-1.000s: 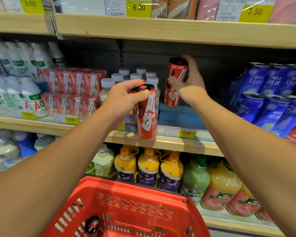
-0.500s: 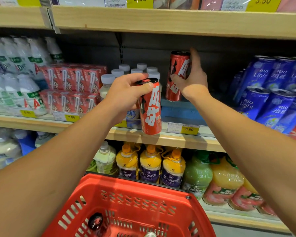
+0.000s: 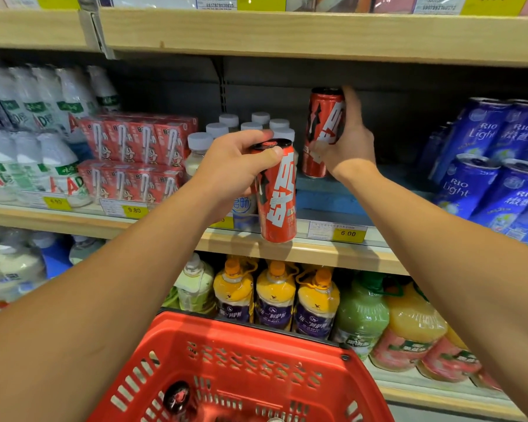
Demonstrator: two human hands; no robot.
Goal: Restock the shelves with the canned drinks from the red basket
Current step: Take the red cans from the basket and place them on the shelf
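Note:
My right hand [image 3: 349,147] grips a tall red can [image 3: 322,132] and holds it upright deep in the middle shelf, its base on or just above a blue tray [image 3: 326,194]. My left hand [image 3: 235,169] clasps a second red can [image 3: 278,196] by its top, in front of the shelf edge [image 3: 287,248]. Below me is the red basket [image 3: 250,367], with one dark can top [image 3: 176,396] showing inside at the bottom.
White-capped bottles [image 3: 223,129] stand left of the gap, red drink cartons [image 3: 134,147] further left, blue Rio cans [image 3: 494,166] stacked on the right. The wooden upper shelf [image 3: 317,38] hangs low overhead. Large juice bottles [image 3: 275,296] fill the shelf below.
My right hand has carried its can a little further back and down into the shelf. My left hand with its can has stayed about where it was.

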